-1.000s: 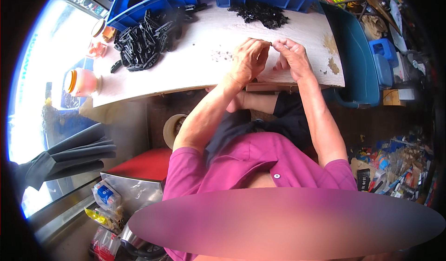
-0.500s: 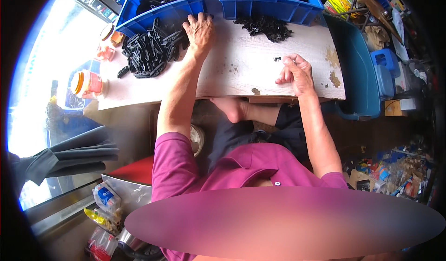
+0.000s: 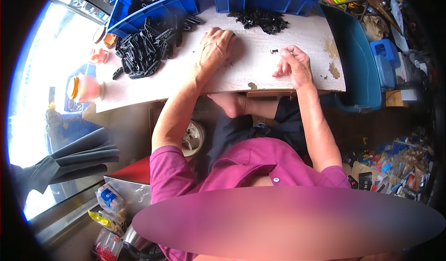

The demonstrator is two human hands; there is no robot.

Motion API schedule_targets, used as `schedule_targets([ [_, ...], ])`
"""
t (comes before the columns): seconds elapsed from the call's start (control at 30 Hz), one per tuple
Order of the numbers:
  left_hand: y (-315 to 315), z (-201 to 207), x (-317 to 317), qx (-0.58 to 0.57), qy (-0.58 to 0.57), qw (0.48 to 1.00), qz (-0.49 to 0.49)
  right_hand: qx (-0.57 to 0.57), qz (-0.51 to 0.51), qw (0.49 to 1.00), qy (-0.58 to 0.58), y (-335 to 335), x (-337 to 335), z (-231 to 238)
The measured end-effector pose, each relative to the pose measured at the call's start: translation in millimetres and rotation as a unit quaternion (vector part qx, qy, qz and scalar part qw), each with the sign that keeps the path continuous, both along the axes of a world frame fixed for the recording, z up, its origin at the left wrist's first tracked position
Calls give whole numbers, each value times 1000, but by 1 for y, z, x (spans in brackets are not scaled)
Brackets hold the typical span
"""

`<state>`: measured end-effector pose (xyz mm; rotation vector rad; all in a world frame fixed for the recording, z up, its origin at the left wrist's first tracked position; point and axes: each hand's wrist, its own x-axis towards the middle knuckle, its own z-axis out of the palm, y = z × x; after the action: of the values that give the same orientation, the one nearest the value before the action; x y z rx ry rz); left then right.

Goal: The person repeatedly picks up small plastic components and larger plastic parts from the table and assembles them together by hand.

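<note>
Curled left hand, narrow right hand: can't tell what they hold. A bump could knock the small black plastic piece past the pale surface's front edge.

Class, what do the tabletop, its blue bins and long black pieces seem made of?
Tabletop: perhaps laminated board; pale wood-grain face, brown worn patches.
Blue bins: probably moulded plastic; glossy, ribbed walls.
Black pieces: likely plastic; grey highlights suggest sheen.

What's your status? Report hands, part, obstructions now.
Right hand pinching small black part. Left hand curled over table, any contents unclear. Heap of black pieces beyond, not between hands.
</note>
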<state>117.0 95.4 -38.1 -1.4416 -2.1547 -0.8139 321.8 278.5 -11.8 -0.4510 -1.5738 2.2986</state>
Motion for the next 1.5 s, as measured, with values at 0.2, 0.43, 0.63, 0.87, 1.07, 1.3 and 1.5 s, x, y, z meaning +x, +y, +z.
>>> schedule_targets([
  [0.2,-1,24,24,116,74,978,158,9,-7,1000,-3,2,-1,-3],
  [0.43,26,24,124,226,-661,713,-53,85,15,996,-3,-7,-1,1],
  [0.63,38,22,126,262,-750,600,-98,94,1,996,5,-4,2,-3],
  [0.87,34,18,125,301,-760,567,-98,116,23,993,-8,-7,1,2],
  [1.07,36,15,127,293,-741,596,-98,103,15,994,-17,-13,0,3],
  [1.3,20,16,85,125,-390,898,163,65,-6,998,25,-7,2,-3],
  [1.5,8,23,62,-17,-229,950,211,43,-20,998,34,-5,1,-11],
])
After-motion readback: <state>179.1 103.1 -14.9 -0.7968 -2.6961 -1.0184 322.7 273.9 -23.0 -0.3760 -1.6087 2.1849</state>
